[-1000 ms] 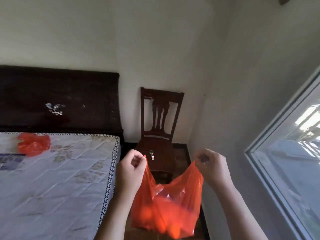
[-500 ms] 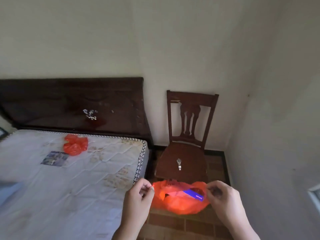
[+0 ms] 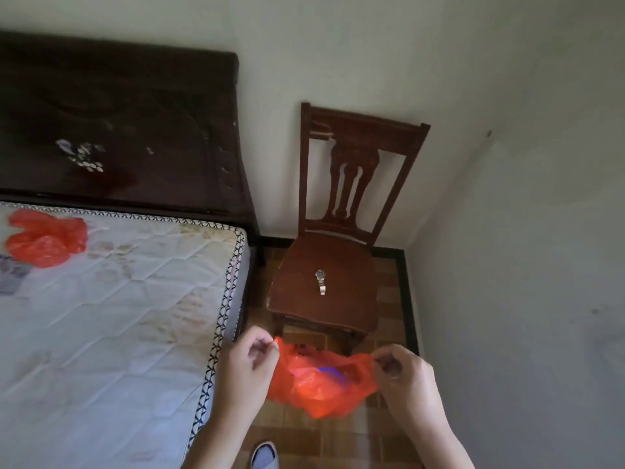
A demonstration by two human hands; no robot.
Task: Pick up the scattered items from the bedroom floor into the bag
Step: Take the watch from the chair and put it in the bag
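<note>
Fingers of the left hand curl in and pinch one handle of the orange plastic bag between thumb and forefinger, while the fingers of the right hand curl in the same way and pinch the opposite handle, so the bag hangs stretched open between the two hands above the floor; a blue item shows inside it through the mouth, too blurred to name further; the mattress, white and quilted with a black-and-white patterned edge, fills the left side, and its near corner lies just beside the left hand; the dark wooden headboard stands against the pale wall behind it; a brown wooden chair with a carved back stands in the corner between the bed and the right wall, directly beyond the bag; the brown tiled floor shows below the bag and around the chair legs; a second orange plastic bag lies crumpled on the mattress near the headboard, with a flat printed packet just beside it at the left edge; a pale slipper shows at the bottom edge between the arms; a metal wristwatch lies on the chair seat, well apart from both hands.
</note>
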